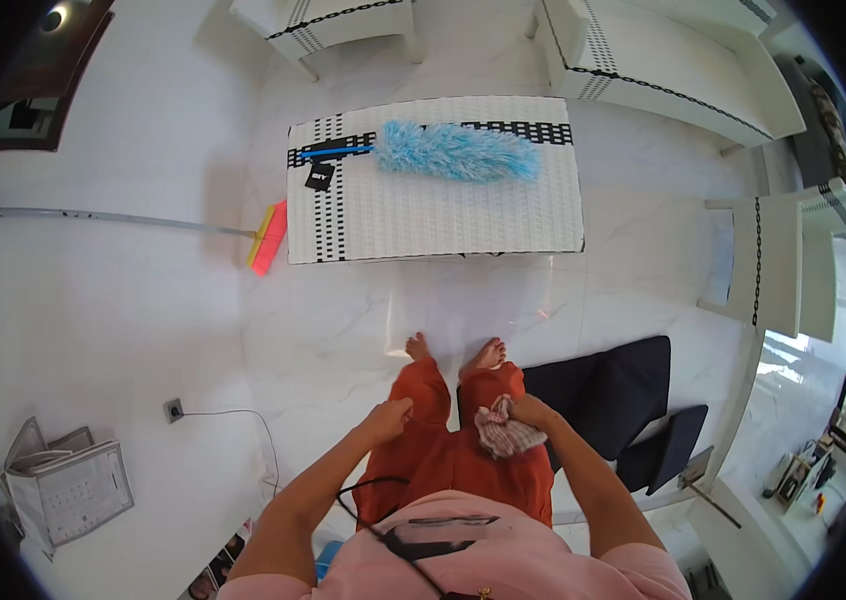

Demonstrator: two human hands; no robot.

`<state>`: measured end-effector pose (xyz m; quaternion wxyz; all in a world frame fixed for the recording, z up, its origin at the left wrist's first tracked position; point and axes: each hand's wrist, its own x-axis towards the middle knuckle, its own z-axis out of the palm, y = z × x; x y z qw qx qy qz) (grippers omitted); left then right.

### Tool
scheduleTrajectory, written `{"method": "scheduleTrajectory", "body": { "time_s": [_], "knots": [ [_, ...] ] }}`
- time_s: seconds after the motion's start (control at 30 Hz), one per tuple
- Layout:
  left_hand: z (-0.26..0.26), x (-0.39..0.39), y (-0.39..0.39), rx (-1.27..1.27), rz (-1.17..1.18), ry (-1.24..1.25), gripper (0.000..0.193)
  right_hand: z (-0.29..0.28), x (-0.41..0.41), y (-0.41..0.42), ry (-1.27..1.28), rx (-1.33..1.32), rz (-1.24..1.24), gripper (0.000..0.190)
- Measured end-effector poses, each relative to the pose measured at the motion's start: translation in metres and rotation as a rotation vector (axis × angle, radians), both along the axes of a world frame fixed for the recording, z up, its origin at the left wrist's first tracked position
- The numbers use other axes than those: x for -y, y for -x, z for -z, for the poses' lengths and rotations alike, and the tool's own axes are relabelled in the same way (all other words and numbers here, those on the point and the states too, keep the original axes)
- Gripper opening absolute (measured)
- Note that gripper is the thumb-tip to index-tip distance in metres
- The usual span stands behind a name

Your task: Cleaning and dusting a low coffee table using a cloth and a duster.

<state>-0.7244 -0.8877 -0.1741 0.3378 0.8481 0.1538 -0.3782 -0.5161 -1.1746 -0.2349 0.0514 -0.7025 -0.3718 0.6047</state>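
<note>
My right hand (pixel 531 414) is closed on a crumpled pale striped cloth (pixel 507 433), which hangs in front of my red-orange trousers (pixel 438 472). Over the other trouser leg, my left hand (pixel 390 420) is curled into a loose fist, with nothing visible in it. Beyond my bare feet stands a low white woven table (pixel 430 217) with black patterned bands. On its far half lies a fluffy light-blue duster (pixel 456 152); the blue handle (pixel 336 151) points left, and a black tag (pixel 320 177) rests beside it.
A broom (pixel 267 238) with pink bristles stands left of the table. Dark cushions (pixel 603 390) lie on the tiled floor to my right. White woven seats (pixel 663 82) stand beyond the table, another chair (pixel 775 259) at right. A thin cord (pixel 243 415) runs from a wall socket (pixel 173 409).
</note>
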Motion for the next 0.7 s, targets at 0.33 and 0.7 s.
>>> {"method": "scheduleTrajectory", "body": {
  "time_s": [0.33, 0.7],
  "knots": [
    [0.011, -0.066, -0.02, -0.191, -0.038, 0.587, 0.016, 0.049, -0.067, -0.074, -0.008, -0.493, 1.064, 0.029],
    [0.21, -0.276, -0.141, 0.856, -0.326, -0.971, 0.065, 0.422, -0.198, -0.168, -0.563, 1.201, 0.382, 0.046]
  ]
}}
